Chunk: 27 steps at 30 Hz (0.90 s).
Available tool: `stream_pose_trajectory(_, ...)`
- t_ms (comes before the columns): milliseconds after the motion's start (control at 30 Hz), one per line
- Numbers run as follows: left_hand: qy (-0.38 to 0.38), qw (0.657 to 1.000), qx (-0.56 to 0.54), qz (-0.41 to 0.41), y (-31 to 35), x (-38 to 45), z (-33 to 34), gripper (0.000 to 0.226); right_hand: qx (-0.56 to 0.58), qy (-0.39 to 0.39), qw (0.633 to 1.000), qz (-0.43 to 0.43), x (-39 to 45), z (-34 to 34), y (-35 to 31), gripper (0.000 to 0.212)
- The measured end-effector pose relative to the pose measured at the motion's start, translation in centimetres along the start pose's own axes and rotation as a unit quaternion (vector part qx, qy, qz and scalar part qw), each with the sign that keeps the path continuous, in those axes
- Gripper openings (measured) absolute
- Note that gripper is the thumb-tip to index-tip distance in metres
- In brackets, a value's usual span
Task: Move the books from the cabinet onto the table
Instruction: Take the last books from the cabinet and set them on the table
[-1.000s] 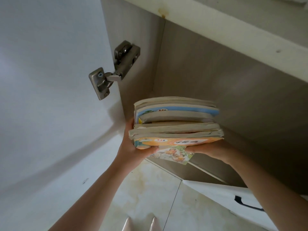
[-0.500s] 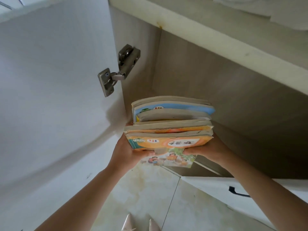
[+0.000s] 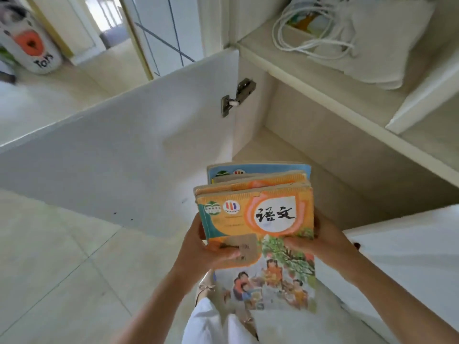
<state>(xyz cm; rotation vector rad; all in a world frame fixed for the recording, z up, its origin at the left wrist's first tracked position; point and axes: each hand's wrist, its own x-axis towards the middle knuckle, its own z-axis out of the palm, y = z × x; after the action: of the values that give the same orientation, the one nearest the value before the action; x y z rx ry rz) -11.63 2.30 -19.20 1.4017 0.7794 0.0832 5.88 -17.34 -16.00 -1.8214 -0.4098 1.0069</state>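
Observation:
A stack of several worn schoolbooks [image 3: 258, 209] hangs in front of the open low cabinet [image 3: 323, 145], clear of its shelf. The top book has an orange cover with black characters, and its front cover droops down toward me. My left hand [image 3: 201, 247] grips the stack's left side with the thumb on the cover. On the right side, my right hand [image 3: 320, 239] clamps the stack too. The compartment behind the stack looks bare. No table is in view.
The white cabinet door [image 3: 119, 155] stands open on the left, with a metal hinge [image 3: 237, 96]. A second white door [image 3: 407, 264] is at the right. On the shelf above lie a white cloth bag and cords [image 3: 347, 33]. A toy bin [image 3: 29, 43] stands far left on the tiled floor.
Both hands have drawn the stack out of the cabinet toward me. The view has risen and pulled back, so the upper shelf and room now show. The top cover now faces me.

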Motion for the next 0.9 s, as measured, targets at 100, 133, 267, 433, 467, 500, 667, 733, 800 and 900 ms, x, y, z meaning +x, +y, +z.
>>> stream_pose_trajectory(100,0.075,0.993,-0.084,-0.035,0.5,-6.7,-0.2,0.089,0.013,-0.045,0.999,-0.016,-4.0,1.6,-1.9,0.058)
stream_pose_trajectory(133,0.097,0.988,-0.112,-0.04,0.7,-8.6,-0.2,0.09,0.011,-0.062,0.998,-0.019,-5.0,2.1,-2.7,0.057)
stream_pose_trajectory(267,0.162,0.966,-0.195,-0.048,0.7,-16.2,-0.5,0.079,0.02,-0.125,0.992,-0.018,-7.9,5.3,-5.9,0.066)
stream_pose_trajectory(433,0.275,0.917,-0.285,-0.047,-1.0,-25.2,-1.8,0.074,-0.026,-0.225,0.974,-0.018,-11.0,12.0,-9.7,0.05)
stream_pose_trajectory(467,0.295,0.907,-0.297,-0.041,-1.3,-26.6,-2.1,0.075,-0.032,-0.249,0.968,-0.01,-11.4,13.3,-10.2,0.054)
stream_pose_trajectory(500,0.321,0.894,-0.311,-0.032,-1.6,-28.4,-2.5,0.073,-0.043,-0.273,0.961,-0.003,-12.0,15.1,-10.6,0.059)
stream_pose_trajectory(667,0.451,0.813,-0.369,-0.017,-3.9,-37.5,-6.5,0.055,-0.102,-0.362,0.926,-0.006,-16.9,25.9,-11.9,0.068)
stream_pose_trajectory(733,0.488,0.785,-0.382,-0.012,-5.4,-41.6,-8.7,0.052,-0.122,-0.405,0.906,-0.013,-19.3,30.9,-12.0,0.076)
stream_pose_trajectory(800,0.534,0.746,-0.398,-0.006,-7.6,-46.2,-10.8,0.056,-0.146,-0.443,0.884,-0.015,-22.2,36.7,-11.6,0.083)
stream_pose_trajectory(900,0.573,0.71,-0.41,0.004,-9.0,-50.6,-12.7,0.048,-0.158,-0.475,0.865,-0.021,-25.5,42.2,-11.6,0.073)
